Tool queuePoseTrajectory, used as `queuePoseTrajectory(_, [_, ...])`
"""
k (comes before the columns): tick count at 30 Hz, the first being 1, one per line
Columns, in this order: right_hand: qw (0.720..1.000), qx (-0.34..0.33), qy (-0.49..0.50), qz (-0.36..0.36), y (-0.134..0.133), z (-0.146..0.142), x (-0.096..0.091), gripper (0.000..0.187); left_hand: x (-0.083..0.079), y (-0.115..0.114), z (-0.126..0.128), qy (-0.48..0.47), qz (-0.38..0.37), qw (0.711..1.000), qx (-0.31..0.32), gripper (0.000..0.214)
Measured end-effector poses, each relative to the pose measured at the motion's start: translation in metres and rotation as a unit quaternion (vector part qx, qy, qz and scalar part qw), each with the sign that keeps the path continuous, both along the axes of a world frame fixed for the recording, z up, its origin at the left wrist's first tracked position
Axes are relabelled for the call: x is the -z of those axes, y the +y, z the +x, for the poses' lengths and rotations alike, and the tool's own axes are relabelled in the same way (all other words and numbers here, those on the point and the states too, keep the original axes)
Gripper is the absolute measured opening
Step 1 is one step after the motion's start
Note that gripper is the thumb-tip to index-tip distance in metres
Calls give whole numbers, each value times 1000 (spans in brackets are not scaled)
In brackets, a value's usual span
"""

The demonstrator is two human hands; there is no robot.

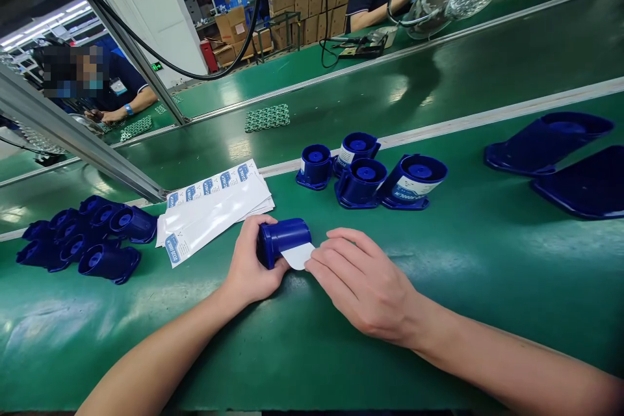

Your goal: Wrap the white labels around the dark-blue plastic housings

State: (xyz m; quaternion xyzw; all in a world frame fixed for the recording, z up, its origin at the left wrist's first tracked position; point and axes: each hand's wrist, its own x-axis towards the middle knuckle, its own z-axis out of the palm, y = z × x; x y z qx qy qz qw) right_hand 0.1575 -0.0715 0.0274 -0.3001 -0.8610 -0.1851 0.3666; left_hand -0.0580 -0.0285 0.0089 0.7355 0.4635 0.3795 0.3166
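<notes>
My left hand (pixel 256 263) is wrapped round the flanged end of a blue plastic housing (pixel 291 234), which lies on its side just above the green mat. Between the fingertips of my right hand (pixel 365 283) is the edge of a white label (pixel 298 256). The label's other end meets the lower side of the housing; how much of it sticks there I cannot tell. Sheets of white labels with blue print (pixel 214 211) lie stacked behind my left hand. Beyond my right hand stand several blue housings, among them one with a printed label (pixel 413 187).
More blue housings (pixel 110 260) cluster at the left. Larger blue parts (pixel 550 143) lie at the far right. A metal post (pixel 73 123) rises at the left. Behind a pale rail, a green circuit board panel (pixel 267 118) rests on the belt. Two people work across the line.
</notes>
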Motion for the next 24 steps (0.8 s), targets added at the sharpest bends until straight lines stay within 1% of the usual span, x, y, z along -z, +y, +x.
queuePoseTrajectory(8, [1000,4,-16,0,-6,-4,0,31,-2,0,3,-18,-20,1000,-12,57])
queuePoseTrajectory(14, [1000,28,-13,-4,-13,-9,2,34,-4,1,4,-31,-32,999,-14,57])
queuePoseTrajectory(17, [999,29,-10,-10,-16,-12,2,33,-5,1,5,-33,-38,999,-18,56])
queuePoseTrajectory(19, [1000,23,-5,-11,-16,-12,2,30,-5,3,4,-36,-42,998,-19,56])
queuePoseTrajectory(21, [1000,-4,9,-15,-14,-10,2,28,-6,5,2,-40,-53,998,-16,56])
queuePoseTrajectory(24, [996,-41,72,-37,-3,-1,3,19,-7,6,-3,-42,-90,995,-16,54])
